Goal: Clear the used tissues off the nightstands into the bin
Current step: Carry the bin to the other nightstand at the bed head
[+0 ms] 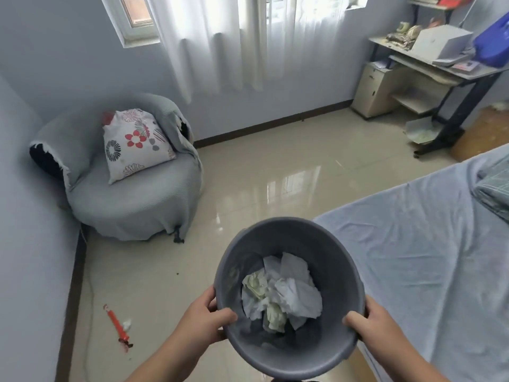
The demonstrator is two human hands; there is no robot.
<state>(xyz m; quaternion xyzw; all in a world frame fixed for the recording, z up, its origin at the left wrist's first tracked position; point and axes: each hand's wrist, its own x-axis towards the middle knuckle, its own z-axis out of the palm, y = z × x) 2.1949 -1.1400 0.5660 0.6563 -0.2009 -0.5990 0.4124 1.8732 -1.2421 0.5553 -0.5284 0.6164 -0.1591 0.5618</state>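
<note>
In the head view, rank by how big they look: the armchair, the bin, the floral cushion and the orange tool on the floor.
1. Armchair.
2. Bin, though it is held close to the camera by the left hand and right hand, which inflates it.
3. Floral cushion.
4. Orange tool, clearly smallest.

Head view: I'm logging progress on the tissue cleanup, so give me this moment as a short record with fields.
bin: grey round bin, held up above the floor, open top toward the camera
contents: crumpled tissues in the bottom
left hand: left hand grips the rim, thumb inside
right hand: right hand grips the opposite rim
right side: bed with a pale sheet
left side: covered armchair with a floral cushion
floor: orange object beside a small white scrap
nightstands: none in view
</note>
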